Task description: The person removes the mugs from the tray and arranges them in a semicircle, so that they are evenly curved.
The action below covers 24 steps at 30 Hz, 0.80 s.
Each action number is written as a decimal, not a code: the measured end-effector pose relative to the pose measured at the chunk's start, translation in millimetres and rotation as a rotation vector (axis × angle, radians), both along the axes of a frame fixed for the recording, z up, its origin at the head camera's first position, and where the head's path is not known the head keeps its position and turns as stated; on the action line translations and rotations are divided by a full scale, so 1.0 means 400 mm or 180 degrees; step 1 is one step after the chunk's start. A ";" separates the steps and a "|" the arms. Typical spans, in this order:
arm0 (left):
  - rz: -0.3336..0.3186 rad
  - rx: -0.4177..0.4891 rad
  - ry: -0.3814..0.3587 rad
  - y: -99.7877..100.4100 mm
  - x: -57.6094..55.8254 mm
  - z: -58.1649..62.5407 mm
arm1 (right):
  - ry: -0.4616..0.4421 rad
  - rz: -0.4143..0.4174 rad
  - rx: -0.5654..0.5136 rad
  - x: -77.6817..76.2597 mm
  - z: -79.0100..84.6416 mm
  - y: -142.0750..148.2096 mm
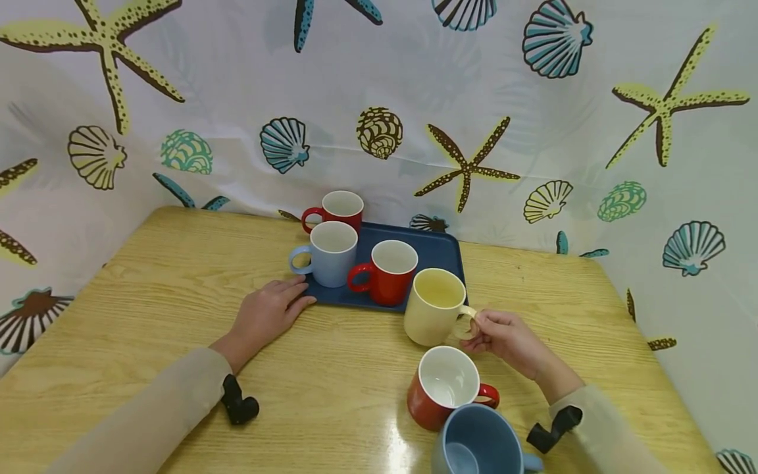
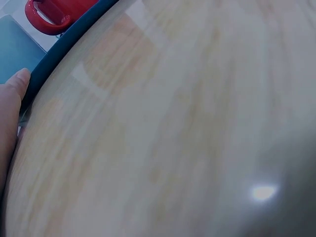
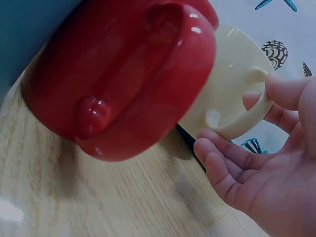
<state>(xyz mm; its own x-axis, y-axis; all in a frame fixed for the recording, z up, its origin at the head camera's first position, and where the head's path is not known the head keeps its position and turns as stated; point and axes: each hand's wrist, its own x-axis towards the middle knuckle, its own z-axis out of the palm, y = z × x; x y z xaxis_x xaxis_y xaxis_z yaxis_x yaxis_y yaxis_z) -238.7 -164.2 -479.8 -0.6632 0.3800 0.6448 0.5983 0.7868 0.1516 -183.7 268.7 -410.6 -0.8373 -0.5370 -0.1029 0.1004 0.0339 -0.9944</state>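
My right hand [image 1: 503, 336] pinches the handle of a pale yellow mug [image 1: 429, 319], thumb on top and fingers curled beneath. In the head view this mug overlaps the front right corner of a dark blue tray [image 1: 438, 247]. At the tray's front left corner rests my left hand [image 1: 266, 316], its fingers fairly straight and its thumb at the rim. A light blue mug [image 1: 333, 260] and a red mug [image 1: 387, 280] stand on the tray, handles to the left. Another red mug [image 1: 346, 205] stands behind the light blue one.
Nearer me on the wooden table [image 1: 320, 388] is a red mug with a white inside [image 1: 423, 398], its handle to the right. A blue mug [image 1: 480, 441] stands close in front of it. A shell-patterned cloth [image 1: 237, 72] hangs behind the table.
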 end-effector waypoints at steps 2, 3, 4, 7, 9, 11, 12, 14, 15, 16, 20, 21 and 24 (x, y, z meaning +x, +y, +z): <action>0.0009 -0.0005 -0.0002 -0.001 0.000 -0.002 | 0.0026 0.0082 -0.0029 0.001 -0.003 -0.003; 0.0011 -0.0006 -0.0005 -0.001 -0.001 -0.003 | 0.0036 0.0121 -0.0034 0.002 -0.005 -0.005; 0.0011 -0.0006 -0.0005 -0.001 -0.001 -0.003 | 0.0044 0.0156 -0.0045 0.003 -0.007 -0.006; 0.0015 -0.0010 -0.0008 -0.001 -0.001 -0.004 | 0.0075 0.0259 -0.0063 0.006 -0.012 -0.011; 0.0012 -0.0008 -0.0010 -0.001 -0.001 -0.003 | 0.0114 0.0324 -0.0091 0.008 -0.015 -0.014; 0.0012 -0.0006 -0.0019 0.000 0.000 -0.004 | 0.0148 0.0372 -0.0116 0.010 -0.018 -0.017; 0.0012 -0.0008 -0.0025 0.000 0.001 -0.004 | 0.0162 0.0388 -0.0118 0.011 -0.019 -0.018; 0.0016 -0.0011 -0.0041 0.001 0.002 -0.004 | 0.0182 0.0409 -0.0115 0.013 -0.021 -0.020; 0.0017 -0.0010 -0.0050 0.001 0.002 -0.004 | 0.0182 0.0420 -0.0107 0.014 -0.022 -0.020; 0.0021 -0.0018 -0.0054 0.002 0.002 -0.004 | 0.0183 0.0433 -0.0101 0.015 -0.023 -0.020; 0.0013 -0.0009 -0.0039 0.002 0.002 -0.004 | 0.0194 0.0527 -0.0102 0.014 -0.027 -0.022; 0.0010 -0.0007 -0.0031 0.002 0.002 -0.004 | 0.0198 0.0560 -0.0097 0.013 -0.029 -0.023; 0.0008 0.0011 -0.0013 0.001 0.002 -0.004 | 0.0218 0.0650 -0.0079 0.009 -0.032 -0.026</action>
